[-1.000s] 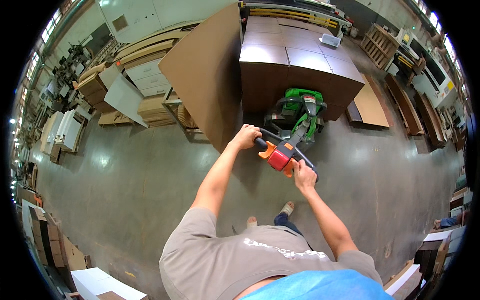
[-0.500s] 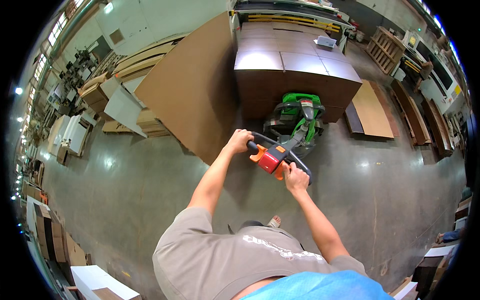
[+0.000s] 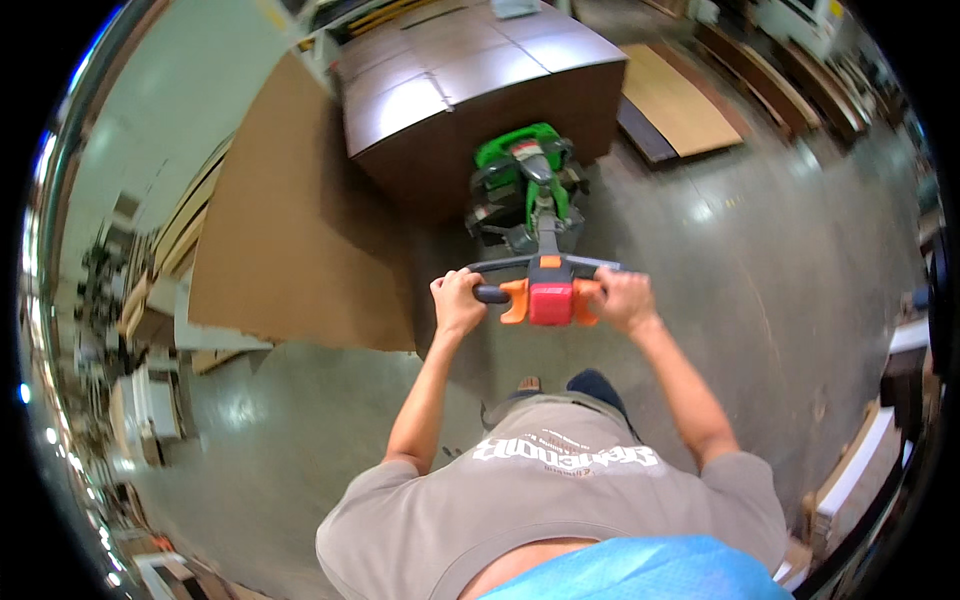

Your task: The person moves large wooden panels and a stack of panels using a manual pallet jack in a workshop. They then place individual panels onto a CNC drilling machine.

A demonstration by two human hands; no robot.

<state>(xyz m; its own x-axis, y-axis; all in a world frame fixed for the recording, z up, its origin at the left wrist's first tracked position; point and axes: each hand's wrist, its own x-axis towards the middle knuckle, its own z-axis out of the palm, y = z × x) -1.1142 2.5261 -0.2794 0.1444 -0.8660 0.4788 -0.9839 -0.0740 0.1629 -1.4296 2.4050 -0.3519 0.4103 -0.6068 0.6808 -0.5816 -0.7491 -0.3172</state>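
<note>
Arms (image 3: 417, 410) outstretched, each grip (image 3: 458, 302) on handlebar (image 3: 500, 264)

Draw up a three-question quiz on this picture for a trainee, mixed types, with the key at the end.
1. True or false: the large brown sheet is to the left of the stack of brown boards.

2. Choose one. The person's left hand and right hand both grip:
A) the brown sheet
B) the tiller handle of the green pallet truck
C) the stack of boards

3. Fill in the blank: the two levers flanking the red tiller head are coloured ____.

Key: 1 true; 2 B; 3 orange.
</note>
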